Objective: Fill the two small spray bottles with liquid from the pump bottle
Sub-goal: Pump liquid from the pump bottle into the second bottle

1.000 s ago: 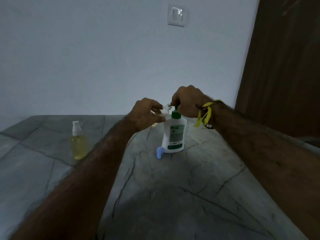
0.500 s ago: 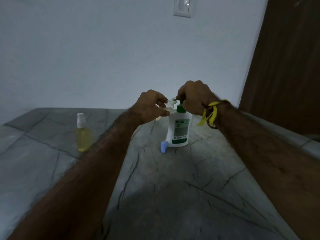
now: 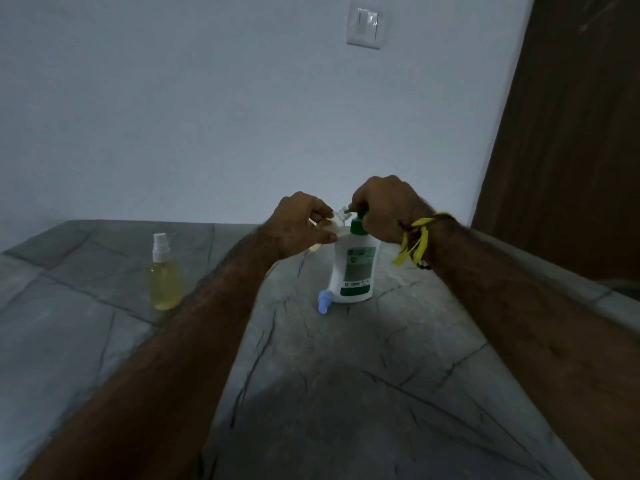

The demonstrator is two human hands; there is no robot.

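From my remote seat, two bare forearms reach out over a grey stone table (image 3: 346, 393) veined with dark cracks. Past them, a small blue cap (image 3: 323, 301) lies on the slab, touching the foot of the white pump bottle (image 3: 354, 270), which stands upright with its green-and-white label toward me. My left hand (image 3: 300, 226) has its fingers closed around a small clear bottle (image 3: 335, 226), tilted, its open neck held up to the spout just left of the pump bottle's green collar. My right hand (image 3: 384, 208), with a yellow thread band (image 3: 414, 241) at the wrist, is curled over the pump head; the fingers wrap it, though I cannot tell how far the head is pressed. Well to the left, apart from both hands, a second spray bottle (image 3: 164, 274) stands upright with its white sprayer on and pale yellow liquid filling its body. Behind, a pale wall carries a white switch plate (image 3: 364, 27); a dark wooden door (image 3: 568, 133) fills the right.
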